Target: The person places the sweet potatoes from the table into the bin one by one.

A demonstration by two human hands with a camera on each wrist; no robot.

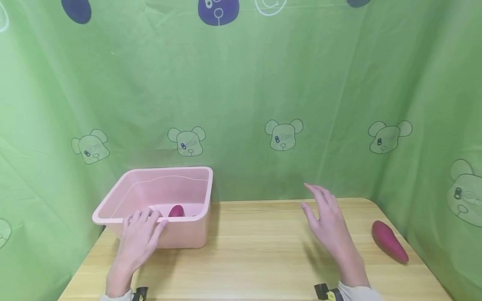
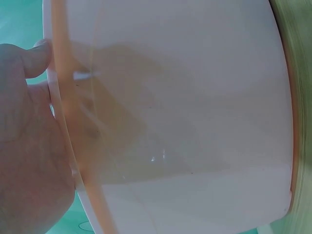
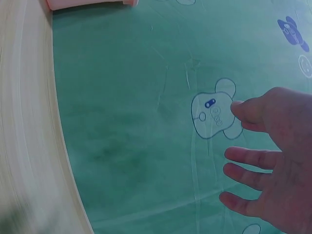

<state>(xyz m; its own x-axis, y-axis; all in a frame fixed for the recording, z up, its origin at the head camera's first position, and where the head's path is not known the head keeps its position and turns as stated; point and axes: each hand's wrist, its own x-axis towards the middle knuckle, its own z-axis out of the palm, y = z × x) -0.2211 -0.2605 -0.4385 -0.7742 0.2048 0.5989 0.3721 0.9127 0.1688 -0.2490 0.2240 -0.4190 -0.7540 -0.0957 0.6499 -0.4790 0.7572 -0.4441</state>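
Observation:
A pink plastic bin (image 1: 184,232) stands at the left of the wooden table. My left hand (image 1: 139,238) holds its near rim, with fingers over the edge and the thumb against the rim. The left wrist view shows this hand (image 2: 34,141) at the rim, above the bin's outer wall (image 2: 204,122); its fingertips are hidden there. Inside the bin lies a dark red sweet potato (image 1: 176,211), partly hidden by the near wall. Over the table's right half my right hand (image 1: 331,225) hovers, fingers extended and holding nothing. To its right lies another sweet potato (image 1: 389,241).
The wooden table (image 1: 248,259) has a rounded far right corner. A green curtain (image 1: 241,83) with bear-head prints hangs behind it and along both sides, close to the table's edges. In the right wrist view, a corner of the bin (image 3: 92,4) shows at the top.

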